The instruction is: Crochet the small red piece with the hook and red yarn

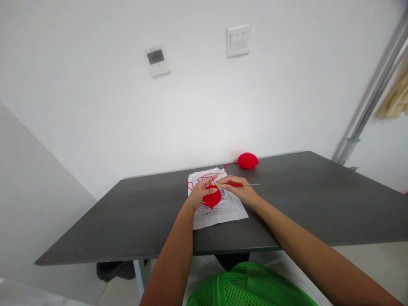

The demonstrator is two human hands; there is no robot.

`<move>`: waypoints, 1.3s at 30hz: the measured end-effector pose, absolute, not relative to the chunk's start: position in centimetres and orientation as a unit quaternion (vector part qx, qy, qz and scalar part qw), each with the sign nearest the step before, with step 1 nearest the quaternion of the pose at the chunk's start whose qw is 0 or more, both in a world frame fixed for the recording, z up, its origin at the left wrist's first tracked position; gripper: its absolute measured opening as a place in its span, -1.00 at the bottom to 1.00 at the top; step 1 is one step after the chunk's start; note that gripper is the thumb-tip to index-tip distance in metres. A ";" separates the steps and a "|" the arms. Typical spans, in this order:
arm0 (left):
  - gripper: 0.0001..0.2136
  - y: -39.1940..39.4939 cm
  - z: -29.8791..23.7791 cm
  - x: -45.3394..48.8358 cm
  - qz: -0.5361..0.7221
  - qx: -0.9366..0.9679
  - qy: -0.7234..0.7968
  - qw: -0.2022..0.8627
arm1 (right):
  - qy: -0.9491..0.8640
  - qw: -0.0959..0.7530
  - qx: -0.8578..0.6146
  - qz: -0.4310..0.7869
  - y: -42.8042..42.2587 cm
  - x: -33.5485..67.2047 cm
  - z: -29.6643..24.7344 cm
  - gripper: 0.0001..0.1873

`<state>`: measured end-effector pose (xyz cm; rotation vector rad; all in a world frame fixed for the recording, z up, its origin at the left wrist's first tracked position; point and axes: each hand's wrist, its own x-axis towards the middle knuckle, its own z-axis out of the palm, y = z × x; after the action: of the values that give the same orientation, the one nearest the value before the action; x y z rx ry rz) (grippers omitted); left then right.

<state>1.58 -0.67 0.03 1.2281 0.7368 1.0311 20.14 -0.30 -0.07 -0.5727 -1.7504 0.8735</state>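
Observation:
My left hand (201,192) is closed on a small round red crochet piece (212,199), held just above a printed paper sheet (219,212) on the dark table (127,221). Red yarn loops over its fingers. My right hand (238,188) pinches a crochet hook (239,184) with a red handle; the thin metal end sticks out to the right. The two hands almost touch above the paper. A red yarn strand (227,165) runs from the work to a red yarn ball (247,161) near the table's back edge.
The table stands against a white wall with a light switch (238,40) and a small wall panel (156,60). A metal pole (372,97) rises at the right. A green mesh item (248,287) lies in my lap below the table's front edge.

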 end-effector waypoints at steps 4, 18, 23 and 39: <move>-0.33 -0.4 -0.3 1.7 0.445 0.545 0.335 0.626 | -0.754 0.501 -0.240 0.350 -0.5 20.2 0.0 -0.84; -0.38 -0.2 -0.6 2.2 0.476 0.582 0.356 0.554 | -0.726 0.525 -0.266 0.356 -0.4 20.0 0.2 -0.85; -0.54 -0.1 -0.5 2.2 0.517 0.556 0.366 0.538 | -0.707 0.537 -0.272 0.372 -0.3 19.9 0.1 -0.83; -0.63 -0.2 0.0 2.4 0.524 0.528 0.368 0.557 | -0.688 0.548 -0.267 0.394 -0.4 19.7 0.2 -0.80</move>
<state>2.39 -0.18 -0.01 1.2471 0.8686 1.2374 19.70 -0.43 0.18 -0.6320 -1.6297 0.9345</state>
